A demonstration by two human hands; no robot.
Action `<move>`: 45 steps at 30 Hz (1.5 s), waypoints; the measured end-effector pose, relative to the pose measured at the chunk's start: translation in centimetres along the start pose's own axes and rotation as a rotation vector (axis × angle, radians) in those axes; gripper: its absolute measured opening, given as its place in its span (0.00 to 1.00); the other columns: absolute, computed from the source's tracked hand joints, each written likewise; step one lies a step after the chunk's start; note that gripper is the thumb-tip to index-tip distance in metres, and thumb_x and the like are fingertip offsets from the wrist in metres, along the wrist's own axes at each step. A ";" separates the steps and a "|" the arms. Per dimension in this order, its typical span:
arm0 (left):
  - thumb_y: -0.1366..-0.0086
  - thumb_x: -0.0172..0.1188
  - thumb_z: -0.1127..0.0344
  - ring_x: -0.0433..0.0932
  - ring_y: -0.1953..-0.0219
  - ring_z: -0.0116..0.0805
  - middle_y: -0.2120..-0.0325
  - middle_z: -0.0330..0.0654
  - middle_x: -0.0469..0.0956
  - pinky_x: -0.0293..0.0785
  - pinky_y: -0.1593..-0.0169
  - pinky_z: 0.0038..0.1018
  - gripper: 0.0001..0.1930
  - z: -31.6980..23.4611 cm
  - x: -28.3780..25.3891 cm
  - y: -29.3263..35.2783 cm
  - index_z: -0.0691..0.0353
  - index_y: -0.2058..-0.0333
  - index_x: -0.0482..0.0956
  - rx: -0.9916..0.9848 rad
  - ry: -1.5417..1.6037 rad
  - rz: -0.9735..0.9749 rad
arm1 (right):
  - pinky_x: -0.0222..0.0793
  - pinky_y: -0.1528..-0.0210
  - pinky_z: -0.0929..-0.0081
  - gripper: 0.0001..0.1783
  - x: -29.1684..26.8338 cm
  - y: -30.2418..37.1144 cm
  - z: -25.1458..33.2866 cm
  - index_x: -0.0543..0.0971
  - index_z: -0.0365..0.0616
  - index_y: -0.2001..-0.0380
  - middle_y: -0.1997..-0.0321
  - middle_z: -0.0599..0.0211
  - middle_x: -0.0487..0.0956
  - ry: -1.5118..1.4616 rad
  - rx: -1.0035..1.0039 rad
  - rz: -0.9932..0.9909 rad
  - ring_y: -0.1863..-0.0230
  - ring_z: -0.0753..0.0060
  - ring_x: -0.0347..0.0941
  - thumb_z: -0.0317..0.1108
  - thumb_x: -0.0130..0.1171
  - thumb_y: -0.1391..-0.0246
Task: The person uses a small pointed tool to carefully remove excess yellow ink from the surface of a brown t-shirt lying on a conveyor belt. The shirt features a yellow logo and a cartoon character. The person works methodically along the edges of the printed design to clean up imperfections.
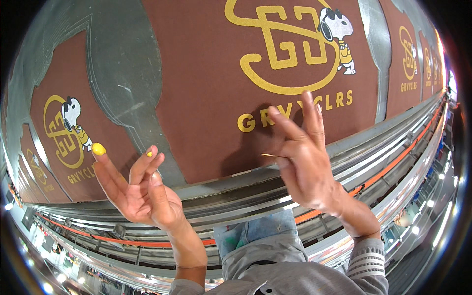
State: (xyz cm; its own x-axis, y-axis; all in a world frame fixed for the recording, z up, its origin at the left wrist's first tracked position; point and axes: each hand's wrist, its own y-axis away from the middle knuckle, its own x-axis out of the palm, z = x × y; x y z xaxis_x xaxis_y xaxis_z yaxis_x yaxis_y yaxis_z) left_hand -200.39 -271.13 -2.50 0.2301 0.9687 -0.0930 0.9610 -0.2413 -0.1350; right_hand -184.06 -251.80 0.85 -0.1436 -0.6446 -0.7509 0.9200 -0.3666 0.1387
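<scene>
My left hand [147, 196] is held palm up with fingers apart, off the near edge of the board. A thick blob of yellow paint [99, 149] covers one fingertip, and a smaller yellow spot marks another. Over the middle brown fabric panel [211, 98], my right hand [305, 162] hovers with some fingers stretched out and slightly blurred. A thin, pointed, yellow-tipped stick [268, 155] pokes out by its thumb; most of it is hidden. Yellow lettering [246, 123] and a yellow emblem [270, 44] with a cartoon dog [339, 39] are printed on the panel.
Similar printed brown panels lie to the left [73, 128] and right [403, 59] on the grey board [123, 69]. Metal rails with an orange strip [378, 179] run along the near edge, between the board and my body. Ceiling-like lights glow at the rim.
</scene>
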 end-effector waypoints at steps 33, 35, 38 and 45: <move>0.48 0.50 0.83 0.85 0.54 0.50 0.29 0.68 0.49 0.89 0.55 0.30 0.44 0.2 -0.2 0.0 0.73 0.29 0.48 0.013 -0.024 0.015 | 0.40 0.28 0.23 0.11 1.6 -0.2 1.7 0.70 0.41 0.70 0.34 0.51 0.73 0.157 0.035 -0.008 0.24 0.30 0.49 0.23 0.65 0.52; 0.47 0.49 0.83 0.84 0.52 0.51 0.29 0.68 0.49 0.88 0.54 0.31 0.43 0.3 -0.4 0.1 0.74 0.29 0.49 0.031 -0.015 0.047 | 0.40 0.28 0.24 0.11 1.9 0.2 1.8 0.70 0.41 0.71 0.34 0.50 0.73 0.167 0.041 -0.008 0.23 0.32 0.49 0.24 0.64 0.50; 0.45 0.49 0.83 0.83 0.51 0.52 0.29 0.67 0.50 0.88 0.53 0.32 0.41 0.5 -0.8 0.0 0.74 0.30 0.50 0.048 -0.006 0.081 | 0.40 0.28 0.24 0.11 1.7 0.7 1.9 0.69 0.41 0.71 0.33 0.50 0.72 0.165 0.057 0.008 0.23 0.32 0.48 0.24 0.64 0.50; 0.48 0.51 0.82 0.85 0.53 0.50 0.29 0.67 0.50 0.89 0.55 0.28 0.43 0.3 -0.2 0.1 0.74 0.30 0.49 0.016 -0.043 0.024 | 0.38 0.28 0.24 0.11 1.7 -0.1 1.9 0.69 0.42 0.71 0.33 0.49 0.72 0.130 0.067 -0.009 0.23 0.33 0.47 0.24 0.64 0.48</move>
State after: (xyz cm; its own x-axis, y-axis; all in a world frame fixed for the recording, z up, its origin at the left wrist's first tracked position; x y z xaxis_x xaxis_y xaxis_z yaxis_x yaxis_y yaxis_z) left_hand -200.40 -271.41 -2.75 0.2465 0.9592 -0.1386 0.9525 -0.2661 -0.1481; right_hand -185.06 -254.17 0.76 -0.0993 -0.5504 -0.8290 0.8920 -0.4184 0.1709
